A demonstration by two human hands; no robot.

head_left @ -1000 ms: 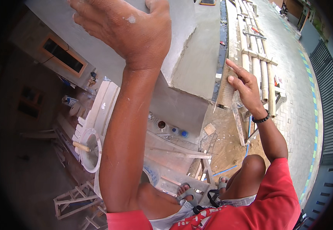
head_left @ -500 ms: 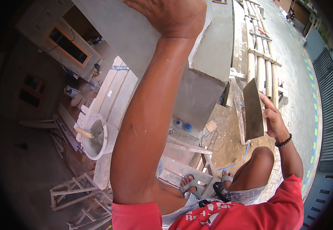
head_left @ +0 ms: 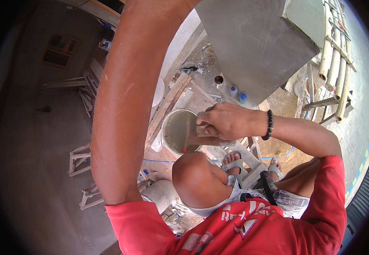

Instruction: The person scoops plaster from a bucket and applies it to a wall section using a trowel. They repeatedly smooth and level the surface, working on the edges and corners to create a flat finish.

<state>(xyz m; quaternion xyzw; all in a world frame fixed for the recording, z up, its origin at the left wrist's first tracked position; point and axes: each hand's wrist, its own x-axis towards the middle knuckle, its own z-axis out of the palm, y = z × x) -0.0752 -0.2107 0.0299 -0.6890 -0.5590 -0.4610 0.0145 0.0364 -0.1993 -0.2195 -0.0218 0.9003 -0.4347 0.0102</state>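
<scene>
My right hand (head_left: 235,121), with a dark beaded bracelet at its wrist, is closed around the handle of a plastering trowel (head_left: 214,141). The flat blade is seen nearly edge-on below my fingers, over the right side of a round bucket (head_left: 163,134). Greyish liquid (head_left: 179,126) fills part of the bucket, and a thin stick with a red end (head_left: 185,148) shows inside it. My left forearm (head_left: 125,93) reaches up past the top edge, so my left hand is out of sight.
A smooth grey plastered block (head_left: 252,46) stands ahead. By its foot are two blue-capped bottles (head_left: 242,98). Wooden planks (head_left: 167,108) pass beside the bucket. Bamboo poles (head_left: 337,55) lie on a wooden trestle at the right. My sandalled foot (head_left: 234,165) rests on boards.
My right hand has brought the trowel from the right side inward to the bucket. The view has shifted, and my left hand has passed out of the top edge.
</scene>
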